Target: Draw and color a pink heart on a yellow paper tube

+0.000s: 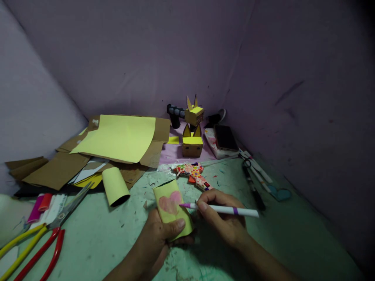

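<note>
My left hand (156, 242) grips a yellow paper-covered tube (172, 210) with a pink heart drawn on its side. My right hand (224, 220) holds a white marker (222, 210) with a purple tip. The tip touches the right edge of the heart. Both hands hover low over the green floor mat (96, 242) near the front.
A second yellow tube (115, 186) lies to the left. Scissors (63, 212), red-handled and yellow-handled tools (35, 249) sit at far left. Cardboard and a yellow sheet (120, 137) lie behind. Small cardboard boxes with ears (192, 142), a patterned glue gun (193, 173), a phone (225, 137) and pens (256, 171) lie beyond.
</note>
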A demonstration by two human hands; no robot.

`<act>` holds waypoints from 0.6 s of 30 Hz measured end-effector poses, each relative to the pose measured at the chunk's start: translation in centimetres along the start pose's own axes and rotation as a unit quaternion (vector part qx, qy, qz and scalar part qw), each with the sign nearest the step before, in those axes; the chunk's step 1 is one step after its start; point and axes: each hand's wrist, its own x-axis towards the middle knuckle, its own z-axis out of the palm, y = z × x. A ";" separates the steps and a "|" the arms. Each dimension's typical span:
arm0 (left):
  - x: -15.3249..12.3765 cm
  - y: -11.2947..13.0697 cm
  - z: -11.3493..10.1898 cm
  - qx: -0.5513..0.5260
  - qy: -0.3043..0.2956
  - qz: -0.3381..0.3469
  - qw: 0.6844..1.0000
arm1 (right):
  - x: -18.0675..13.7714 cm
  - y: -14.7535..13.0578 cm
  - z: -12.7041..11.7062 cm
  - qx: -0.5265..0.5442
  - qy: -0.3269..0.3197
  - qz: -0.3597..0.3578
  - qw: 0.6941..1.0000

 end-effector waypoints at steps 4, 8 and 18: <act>-0.1 0.0 -0.1 -0.007 0.032 -0.011 0.999 | 0.1 0.2 -0.1 -0.001 0.020 -0.001 1.000; -0.2 0.1 0.0 -0.009 0.033 -0.017 0.999 | 0.2 0.3 0.0 0.010 0.018 0.001 1.000; -0.1 0.0 0.0 -0.003 0.038 -0.017 0.999 | 0.1 0.2 0.1 0.005 0.022 0.001 1.000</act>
